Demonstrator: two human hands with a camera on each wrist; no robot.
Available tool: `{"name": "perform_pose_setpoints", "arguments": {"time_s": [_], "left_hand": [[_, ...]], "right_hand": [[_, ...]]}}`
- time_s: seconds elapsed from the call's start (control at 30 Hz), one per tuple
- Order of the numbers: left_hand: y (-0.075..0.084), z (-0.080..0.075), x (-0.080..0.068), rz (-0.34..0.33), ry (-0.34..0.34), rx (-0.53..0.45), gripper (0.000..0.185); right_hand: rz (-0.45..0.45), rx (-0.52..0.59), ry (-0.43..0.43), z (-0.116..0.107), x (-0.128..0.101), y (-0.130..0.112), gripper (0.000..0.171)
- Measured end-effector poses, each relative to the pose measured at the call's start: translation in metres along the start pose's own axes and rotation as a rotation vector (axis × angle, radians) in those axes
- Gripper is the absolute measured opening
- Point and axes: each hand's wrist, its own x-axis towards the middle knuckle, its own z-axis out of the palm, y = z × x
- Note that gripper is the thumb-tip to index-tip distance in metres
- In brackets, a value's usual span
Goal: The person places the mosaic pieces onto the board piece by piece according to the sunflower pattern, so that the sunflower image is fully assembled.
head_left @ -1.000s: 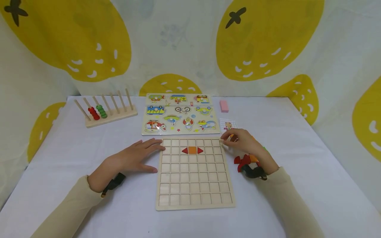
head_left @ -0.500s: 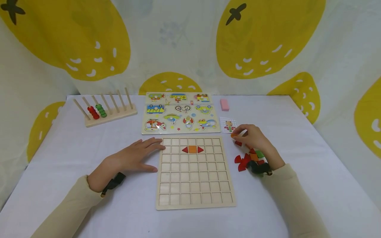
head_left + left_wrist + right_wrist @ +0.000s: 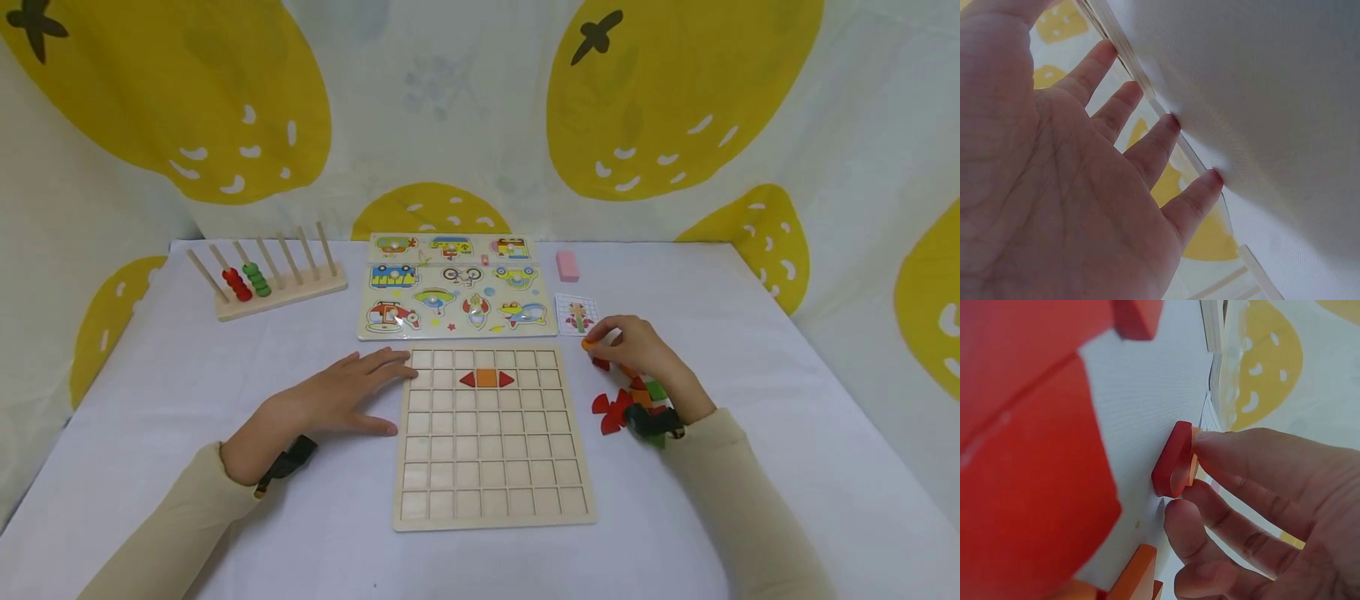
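Pretty cheerful setup: the whole back and both sides are hung with a white cloth backdrop (image 3: 465, 100) printed with huge yellow lemon shapes (image 3: 675, 92), each with little white flecks and a dark star-shaped stem mark. The fabric hangs a bit loose and wraps round the corners, so no actual wall, window or floor shows. The bench (image 3: 787, 392) is covered in a plain white cloth with a slight lilac tint, smooth apart from faint creases. Light is soft and even, barely any shadows, nothing glaring anywhere.
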Motion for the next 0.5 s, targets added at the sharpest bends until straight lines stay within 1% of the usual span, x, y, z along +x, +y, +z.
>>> {"name": "perform_pose_setpoints", "arguments": {"time_s": [0.23, 0.5], "left_hand": [[-0.0004, -0.0007, -0.0003, 0.006, 0.003, -0.007, 0.073], [-0.0005, -0.0016, -0.0001, 0.0, -0.002, 0.004, 0.074]], "right_hand": [[-0.012, -0.028, -0.022, -0.0029, 0.004, -0.0011, 0.022], [-0.008, -0.064, -0.054, -0.0032, 0.0044, -0.0078, 0.03]]}}
